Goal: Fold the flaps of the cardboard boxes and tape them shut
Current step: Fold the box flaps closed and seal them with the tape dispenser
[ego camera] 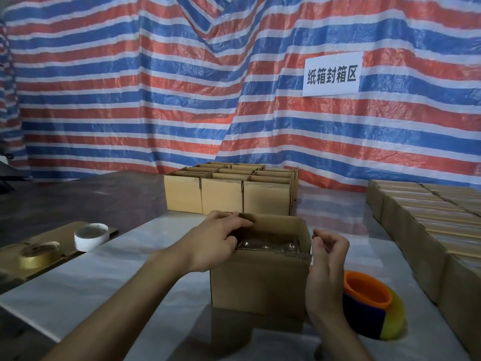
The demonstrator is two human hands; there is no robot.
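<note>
2 hands: left (216, 241) grips rim of upright open-topped box (260, 280); right (325, 269) loosely curled, empty.

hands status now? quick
Left hand: grips the far flap of the open brown cardboard box.
Right hand: curled at the box's right corner; grip cannot be told.

Matt corrugated cardboard box (260, 280), glossy white tabletop (104, 277), crinkled woven plastic tarp (156, 100).

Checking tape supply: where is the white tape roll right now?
In the head view, the white tape roll sits at the left on a flat cardboard sheet, just right of the tan tape roll and left of the open box.
</note>
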